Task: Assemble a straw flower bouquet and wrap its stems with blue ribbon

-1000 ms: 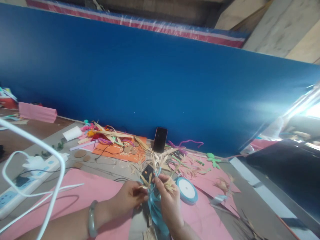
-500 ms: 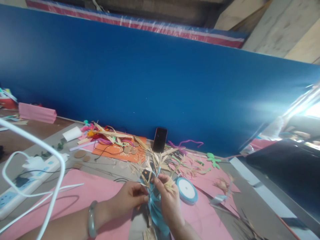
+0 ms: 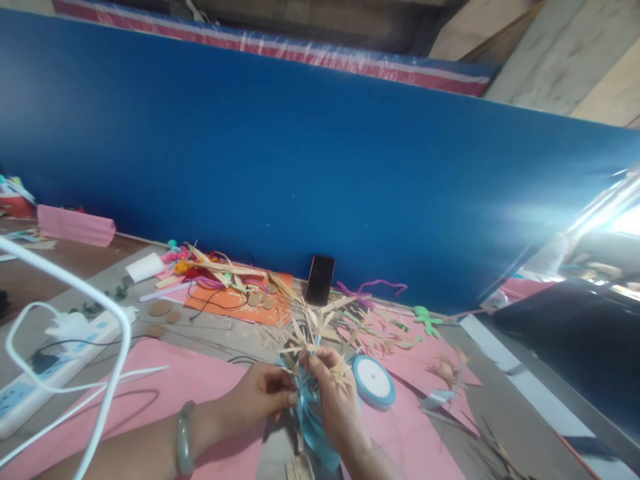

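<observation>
My left hand and my right hand meet low in the middle, both pinched on a small bundle of tan straw strips bound with light blue ribbon. The straw ends fan upward above my fingers. The ribbon hangs down between my wrists. A green bangle sits on my left wrist. A spool of light blue ribbon lies flat just right of my right hand.
A black phone leans on the blue board. Orange paper with straw and pipe cleaners lies behind. Pink sheets cover the table. A white power strip and cables sit left, a green cutout right.
The straw bundle has turned slightly in my fingers, its ends shifting left. My hands stay in nearly the same place.
</observation>
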`<state>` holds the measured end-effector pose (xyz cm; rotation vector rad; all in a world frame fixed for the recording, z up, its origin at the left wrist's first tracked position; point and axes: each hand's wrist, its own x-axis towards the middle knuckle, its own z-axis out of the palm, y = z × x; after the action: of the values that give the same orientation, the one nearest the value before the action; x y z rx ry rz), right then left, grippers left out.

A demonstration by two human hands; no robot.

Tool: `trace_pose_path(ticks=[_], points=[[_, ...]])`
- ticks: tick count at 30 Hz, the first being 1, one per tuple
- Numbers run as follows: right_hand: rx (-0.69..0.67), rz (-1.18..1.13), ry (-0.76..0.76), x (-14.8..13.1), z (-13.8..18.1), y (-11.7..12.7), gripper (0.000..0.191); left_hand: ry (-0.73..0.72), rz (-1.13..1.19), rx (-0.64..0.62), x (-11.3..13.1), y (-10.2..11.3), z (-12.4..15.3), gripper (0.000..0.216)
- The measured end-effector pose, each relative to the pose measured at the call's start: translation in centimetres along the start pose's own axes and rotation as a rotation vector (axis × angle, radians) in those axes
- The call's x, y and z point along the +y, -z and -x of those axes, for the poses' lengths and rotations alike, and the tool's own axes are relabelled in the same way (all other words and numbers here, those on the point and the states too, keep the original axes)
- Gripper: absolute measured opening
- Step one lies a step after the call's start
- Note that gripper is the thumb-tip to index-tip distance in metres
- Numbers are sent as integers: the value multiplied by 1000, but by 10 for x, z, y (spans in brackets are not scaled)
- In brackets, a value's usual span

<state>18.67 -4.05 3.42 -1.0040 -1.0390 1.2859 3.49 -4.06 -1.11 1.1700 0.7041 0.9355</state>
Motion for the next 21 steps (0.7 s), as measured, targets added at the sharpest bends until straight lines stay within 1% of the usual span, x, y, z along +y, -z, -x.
trace_pose_path(ticks=[2,6,10,13,18,21], points=[[-6,-17,0,2,-1,0,23,1,2,17,0,0,0,42],[-31,-49,2,3,0,1,28,-24,21,48,1,2,0,40],[1,-36,7,5,1,3,33,-54,20,75,3,3,-1,42],[10,-41,16,8,-2,5,34,-60,-12,64,5,1,-2,44],[15,19,50,11,-4,6,25,-40,-48,29,7,-2,0,46],[17,27,57,10,-2,6,25,-19,-45,13,6,-2,0,46]])
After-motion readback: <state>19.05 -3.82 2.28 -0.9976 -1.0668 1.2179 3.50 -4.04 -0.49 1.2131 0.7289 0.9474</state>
